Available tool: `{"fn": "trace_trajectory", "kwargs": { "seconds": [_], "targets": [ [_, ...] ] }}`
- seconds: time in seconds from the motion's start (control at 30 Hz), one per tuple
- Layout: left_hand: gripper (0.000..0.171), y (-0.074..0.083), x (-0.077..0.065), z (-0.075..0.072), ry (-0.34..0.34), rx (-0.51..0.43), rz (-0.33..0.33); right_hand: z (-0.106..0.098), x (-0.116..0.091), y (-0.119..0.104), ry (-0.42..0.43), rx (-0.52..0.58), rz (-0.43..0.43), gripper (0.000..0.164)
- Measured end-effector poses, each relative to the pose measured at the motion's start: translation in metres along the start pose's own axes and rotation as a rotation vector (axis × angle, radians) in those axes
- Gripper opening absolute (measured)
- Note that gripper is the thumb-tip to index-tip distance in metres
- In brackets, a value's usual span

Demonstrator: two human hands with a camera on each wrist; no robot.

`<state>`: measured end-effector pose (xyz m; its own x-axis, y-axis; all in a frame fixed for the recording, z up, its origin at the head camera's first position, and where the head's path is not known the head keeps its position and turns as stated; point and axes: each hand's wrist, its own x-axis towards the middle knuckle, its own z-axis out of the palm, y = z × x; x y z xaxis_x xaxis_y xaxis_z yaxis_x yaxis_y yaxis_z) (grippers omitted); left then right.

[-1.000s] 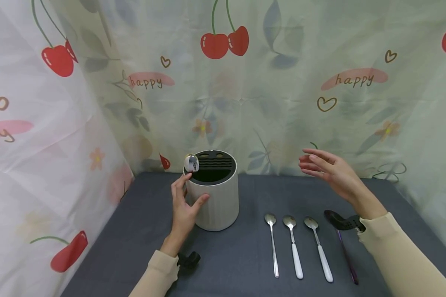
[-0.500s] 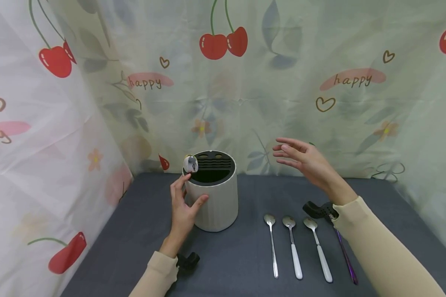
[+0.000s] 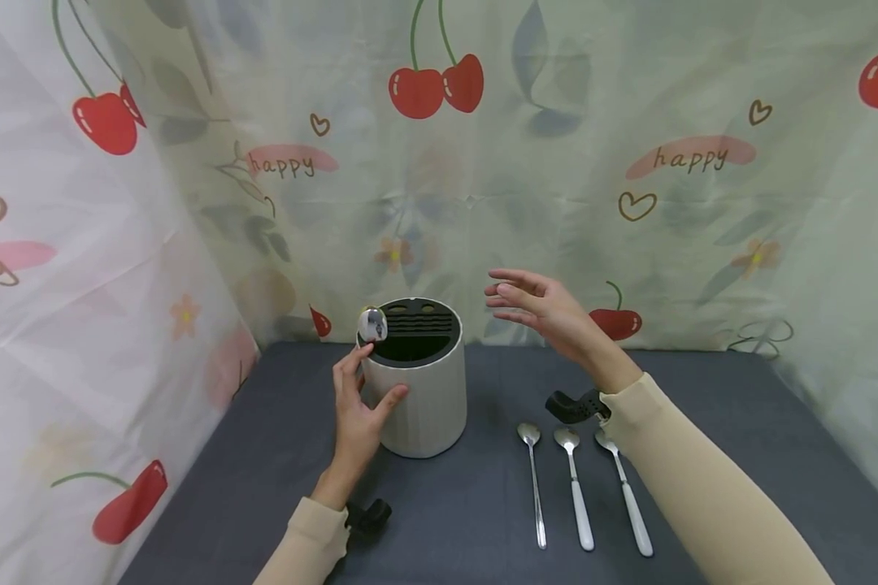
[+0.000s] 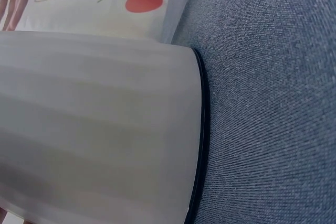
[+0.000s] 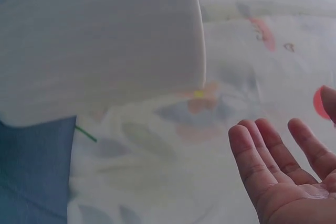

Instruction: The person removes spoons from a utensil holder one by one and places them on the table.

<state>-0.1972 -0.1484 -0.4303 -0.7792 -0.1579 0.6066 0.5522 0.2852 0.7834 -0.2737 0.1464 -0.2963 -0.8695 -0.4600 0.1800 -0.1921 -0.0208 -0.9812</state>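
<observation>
A white ribbed utensil holder [image 3: 424, 410] with a black slotted top stands upright toward the back of the table. My left hand [image 3: 356, 422] holds it by its left side, thumb across the front and fingertips up at the rim. A shiny spoon [image 3: 372, 323] sticks out of the holder at the left rim, its bowl up and its handle hidden inside. To the right of the holder my right hand [image 3: 545, 309] hovers above the table with fingers spread and nothing in them. In the right wrist view, the palm [image 5: 299, 198] shows bare beside the holder.
Three spoons lie side by side on the dark table: a thin all-metal spoon [image 3: 532, 479], a white-handled spoon [image 3: 578, 487] and another white-handled spoon [image 3: 629, 496]. The right sleeve [image 3: 702, 479] passes over the table beside them. A printed curtain [image 3: 468, 203] closes off the back.
My right hand has travelled left toward the holder, and its sleeve now covers the purple-handled utensil at the right. The left hand keeps its place on the holder.
</observation>
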Motion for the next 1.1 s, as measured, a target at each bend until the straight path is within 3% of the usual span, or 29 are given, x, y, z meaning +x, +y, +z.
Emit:
{"fn": "trace_trajectory", "kwargs": {
  "seconds": [0.1, 0.17, 0.77, 0.97, 1.1],
  "targets": [
    [0.082, -0.018, 0.001, 0.000, 0.001, 0.008, 0.004, 0.011, 0.004, -0.001, -0.020, 0.009, -0.007, 0.048],
    [0.082, -0.021, 0.001, -0.001, -0.001, 0.014, 0.012, 0.018, 0.007, -0.002, -0.035, 0.018, -0.010, 0.047],
    [0.081, -0.022, 0.001, -0.003, -0.011, 0.033, 0.013, 0.073, 0.035, -0.005, -0.135, 0.094, 0.019, 0.048],
    [0.081, -0.016, 0.001, -0.001, -0.007, 0.024, 0.008, 0.095, 0.046, -0.004, -0.151, 0.096, 0.033, 0.048],
    [0.077, 0.004, 0.000, -0.002, -0.012, 0.013, 0.011, 0.105, 0.050, -0.003, -0.148, 0.080, 0.048, 0.048]
  ]
}}
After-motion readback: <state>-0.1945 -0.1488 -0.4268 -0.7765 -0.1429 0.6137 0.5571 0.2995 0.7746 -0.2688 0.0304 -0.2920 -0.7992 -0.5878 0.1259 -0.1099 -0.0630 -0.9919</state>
